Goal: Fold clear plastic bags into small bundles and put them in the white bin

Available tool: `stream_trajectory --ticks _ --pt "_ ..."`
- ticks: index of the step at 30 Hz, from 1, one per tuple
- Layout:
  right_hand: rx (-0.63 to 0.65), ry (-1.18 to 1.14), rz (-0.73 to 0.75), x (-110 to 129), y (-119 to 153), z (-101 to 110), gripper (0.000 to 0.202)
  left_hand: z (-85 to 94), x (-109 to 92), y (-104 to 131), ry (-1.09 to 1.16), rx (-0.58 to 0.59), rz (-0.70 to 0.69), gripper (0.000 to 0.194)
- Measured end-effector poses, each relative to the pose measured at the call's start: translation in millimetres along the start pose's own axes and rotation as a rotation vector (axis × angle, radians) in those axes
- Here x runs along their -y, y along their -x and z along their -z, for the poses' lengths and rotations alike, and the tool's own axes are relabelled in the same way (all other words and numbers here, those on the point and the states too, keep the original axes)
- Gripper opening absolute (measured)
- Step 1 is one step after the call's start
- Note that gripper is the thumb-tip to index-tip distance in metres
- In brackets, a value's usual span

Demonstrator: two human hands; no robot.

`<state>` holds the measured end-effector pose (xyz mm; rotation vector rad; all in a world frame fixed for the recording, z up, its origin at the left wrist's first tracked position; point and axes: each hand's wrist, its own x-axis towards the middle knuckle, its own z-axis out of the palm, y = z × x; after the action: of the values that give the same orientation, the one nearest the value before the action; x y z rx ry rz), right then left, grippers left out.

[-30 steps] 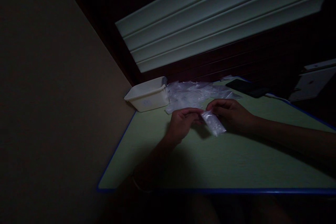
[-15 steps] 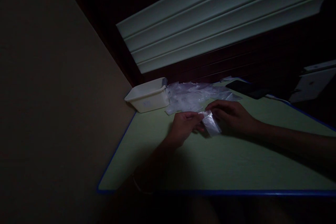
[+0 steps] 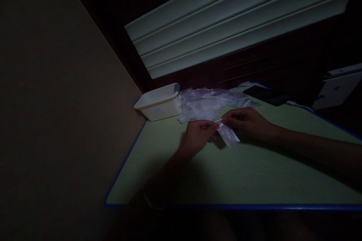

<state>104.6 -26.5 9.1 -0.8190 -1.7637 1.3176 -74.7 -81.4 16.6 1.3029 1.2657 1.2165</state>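
Grip pinched together; left hand point(image 3: 196, 134) and right hand point(image 3: 249, 123) clamp one plastic bag point(image 3: 228, 135).

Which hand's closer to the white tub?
Left. The left hand is in front of the white tub, to its right; the right hand is farther right, its grip on a plastic bag.

This looks like a dim corner of a room, probably in a home, though an office or small shop can't be ruled out. A plain wall point(image 3: 65, 120) meets a dark frame set with pale horizontal slats point(image 3: 226, 30) — a louvred door or shutter, by the look of it. Against it stands a light green table point(image 3: 268, 177) with blue edging, a simple furniture piece; near its far edge lies a dark, flat object point(image 3: 266, 95) — possibly a phone — beside a white cable point(image 3: 299, 106).
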Motion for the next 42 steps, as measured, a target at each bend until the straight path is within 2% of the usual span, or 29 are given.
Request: stream_trajectory --ticks 4,9,15,19,23,29,34,39,42 --pt "0.000 0.004 0.027 -3 -1 2 0.029 0.5 0 -1 0.004 -0.007 0.011 0.019" --pt "0.027 0.131 0.095 2 4 1 0.026 0.2 2 -1 0.071 0.035 -0.013 0.029" --pt "0.016 0.280 0.146 9 9 -2 0.027 -1.1 3 -2 -0.073 -0.034 -0.039 0.023" --pt "0.002 0.256 0.150 8 7 -2 0.027 0.5 2 -2 -0.130 -0.043 -0.054 0.020" --pt "-0.070 0.246 0.123 6 3 1 0.027 5.3 5 -5 -0.137 -0.038 -0.061 0.020" --pt "-0.132 0.172 0.077 7 0 3 0.023 6.1 3 -5 0.006 -0.004 -0.050 0.020" --pt "-0.131 0.169 0.083 10 2 2 0.023 1.2 5 -4 0.080 0.034 0.018 0.033" --pt "-0.108 0.111 0.058 8 4 -2 0.024 0.2 11 -6 0.038 0.048 -0.010 0.030" --pt "-0.036 0.002 0.009 6 3 -4 0.026 0.2 12 -6 0.037 0.004 -0.010 0.027"
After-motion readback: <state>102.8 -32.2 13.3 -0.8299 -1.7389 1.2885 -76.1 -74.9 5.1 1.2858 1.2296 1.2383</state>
